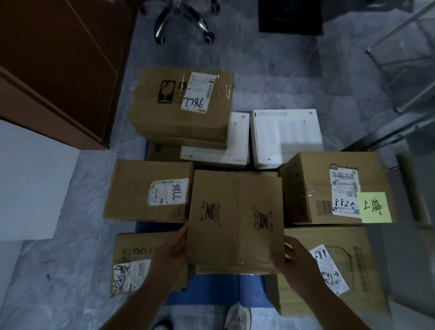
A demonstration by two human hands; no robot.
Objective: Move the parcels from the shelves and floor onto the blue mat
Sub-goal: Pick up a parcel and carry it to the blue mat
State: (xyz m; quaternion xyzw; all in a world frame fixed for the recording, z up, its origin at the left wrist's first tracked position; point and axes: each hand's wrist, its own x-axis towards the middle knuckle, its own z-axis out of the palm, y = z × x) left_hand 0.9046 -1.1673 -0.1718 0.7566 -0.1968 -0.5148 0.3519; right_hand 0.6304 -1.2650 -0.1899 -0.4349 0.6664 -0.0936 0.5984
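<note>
Left hand: we are gripping the near left edge of the logo-printed carton (237, 215) with the left hand (172, 249), its fingers curling round the side wall.
Right hand: we are wrapping the right hand (298, 262) round the carton's near right corner, fingers curled over the edge.
Carton position: it is sitting between our two hands, above the blue mat (207, 289) that is showing just under our wrists. We cannot tell whether it is resting or hanging clear.
Neighbours: the carton marked 98LL (149, 191) is lying just beyond the left hand, against the held carton's side. The carton with the green note (334, 191) is lying just beyond the right hand.
Handling (our judgement): we are treating it as stiff corrugated board, probably fairly light since side pressure seems to be carrying it. The glossy tape by the right fingers may be slick.
Hold: we are favouring opposite lower edges, palms squeezing inward and fingertips reaching under the base.
</note>
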